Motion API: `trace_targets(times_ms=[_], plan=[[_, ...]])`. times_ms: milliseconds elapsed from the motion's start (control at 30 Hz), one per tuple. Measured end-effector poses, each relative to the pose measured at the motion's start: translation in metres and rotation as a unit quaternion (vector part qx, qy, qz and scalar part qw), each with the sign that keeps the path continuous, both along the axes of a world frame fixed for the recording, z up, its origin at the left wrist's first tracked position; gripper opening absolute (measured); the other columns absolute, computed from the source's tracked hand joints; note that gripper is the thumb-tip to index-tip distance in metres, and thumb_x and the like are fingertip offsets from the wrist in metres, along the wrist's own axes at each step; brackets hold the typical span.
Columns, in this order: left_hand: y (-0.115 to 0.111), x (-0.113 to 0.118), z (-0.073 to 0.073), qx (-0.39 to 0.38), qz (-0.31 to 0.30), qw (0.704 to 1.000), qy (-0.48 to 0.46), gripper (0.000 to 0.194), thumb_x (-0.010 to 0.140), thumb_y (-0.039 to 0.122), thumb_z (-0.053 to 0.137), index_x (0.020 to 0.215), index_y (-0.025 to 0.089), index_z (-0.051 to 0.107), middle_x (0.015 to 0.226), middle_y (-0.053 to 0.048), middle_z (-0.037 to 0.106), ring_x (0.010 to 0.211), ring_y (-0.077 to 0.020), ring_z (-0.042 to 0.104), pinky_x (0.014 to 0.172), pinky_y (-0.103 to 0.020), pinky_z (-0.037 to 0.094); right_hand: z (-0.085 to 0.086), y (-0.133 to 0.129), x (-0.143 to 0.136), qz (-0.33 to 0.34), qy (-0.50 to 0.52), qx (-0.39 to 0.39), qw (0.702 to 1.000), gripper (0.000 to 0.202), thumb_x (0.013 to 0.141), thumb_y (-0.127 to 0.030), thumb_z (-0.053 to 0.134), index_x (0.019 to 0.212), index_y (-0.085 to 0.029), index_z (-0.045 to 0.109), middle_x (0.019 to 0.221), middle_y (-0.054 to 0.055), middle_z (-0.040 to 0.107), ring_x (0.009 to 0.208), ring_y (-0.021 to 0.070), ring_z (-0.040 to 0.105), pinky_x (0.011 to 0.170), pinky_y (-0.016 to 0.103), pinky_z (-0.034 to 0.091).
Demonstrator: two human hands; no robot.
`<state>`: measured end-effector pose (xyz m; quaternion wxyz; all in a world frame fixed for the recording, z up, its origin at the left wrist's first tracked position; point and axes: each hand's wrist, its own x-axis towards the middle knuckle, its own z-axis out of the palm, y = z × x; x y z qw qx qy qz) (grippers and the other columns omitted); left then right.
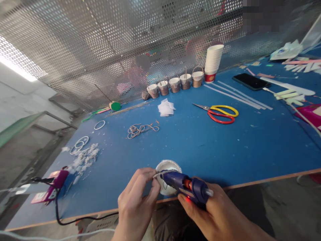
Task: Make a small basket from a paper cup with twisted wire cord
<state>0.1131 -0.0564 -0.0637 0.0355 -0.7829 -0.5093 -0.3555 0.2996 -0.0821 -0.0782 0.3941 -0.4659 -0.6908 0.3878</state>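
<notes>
My right hand point(203, 214) grips a dark blue hot glue gun point(183, 184), with a small red light glowing near my thumb and a clear glue stick poking from its back end. Its nozzle points left, over the mouth of a white paper cup point(168, 164) at the table's near edge. My left hand point(140, 194) pinches a thin greyish cord point(156, 174) at the cup's left rim, right beside the nozzle. Whether the nozzle touches the cord I cannot tell. The glue gun and my fingers hide part of the cup.
Several small cord-wrapped cups point(175, 85) stand along the mesh, beside stacked paper cups point(213, 62). Scissors point(220, 113), a cord bundle point(140, 130), white squares point(166, 107) and a phone point(251, 81) lie on the blue table point(185, 144). A purple power strip point(54, 184) is at left.
</notes>
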Motion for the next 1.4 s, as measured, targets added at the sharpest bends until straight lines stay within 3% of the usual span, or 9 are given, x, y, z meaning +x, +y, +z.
trace_targets(times_ms=[267,433,1033,1400], plan=[[0.0,0.0,0.004,-0.021,-0.008,1.0,-0.003,0.018,0.079,0.003,0.053,0.078,0.02,0.058,0.077,0.0,0.067,0.069,-0.0089,0.065,0.065,-0.017,0.051,0.002,0.005,-0.001,0.025,-0.012,-0.024,0.999,0.018,0.089,-0.022,0.043,0.084,-0.018,0.059,0.072,0.003,0.067,0.065,0.0163,0.065,0.06,0.026,0.049],[0.002,-0.002,0.002,-0.026,-0.024,0.999,-0.009,0.018,0.078,0.002,0.054,0.078,0.02,0.059,0.076,0.0,0.067,0.069,-0.0083,0.064,0.065,-0.016,0.051,0.002,0.004,-0.001,0.008,-0.005,-0.024,1.0,0.017,0.089,-0.022,0.043,0.085,-0.018,0.059,0.07,0.003,0.067,0.063,0.0156,0.064,0.059,0.025,0.049],[0.002,-0.003,0.003,-0.035,-0.033,0.999,-0.002,0.019,0.078,0.003,0.053,0.08,0.02,0.059,0.075,0.0,0.068,0.068,-0.0092,0.065,0.065,-0.017,0.052,0.002,0.004,-0.002,0.011,0.006,0.002,1.0,0.015,0.087,-0.02,0.045,0.082,-0.018,0.059,0.071,0.003,0.067,0.063,0.0153,0.065,0.059,0.024,0.049],[0.004,-0.002,0.004,-0.022,-0.023,0.999,0.004,0.017,0.078,0.003,0.053,0.078,0.02,0.058,0.074,0.0,0.067,0.067,-0.0092,0.064,0.064,-0.017,0.051,0.007,-0.005,0.012,-0.007,-0.01,0.041,0.999,0.016,0.09,-0.022,0.045,0.085,-0.02,0.059,0.07,0.005,0.069,0.061,0.0171,0.067,0.058,0.025,0.053]])
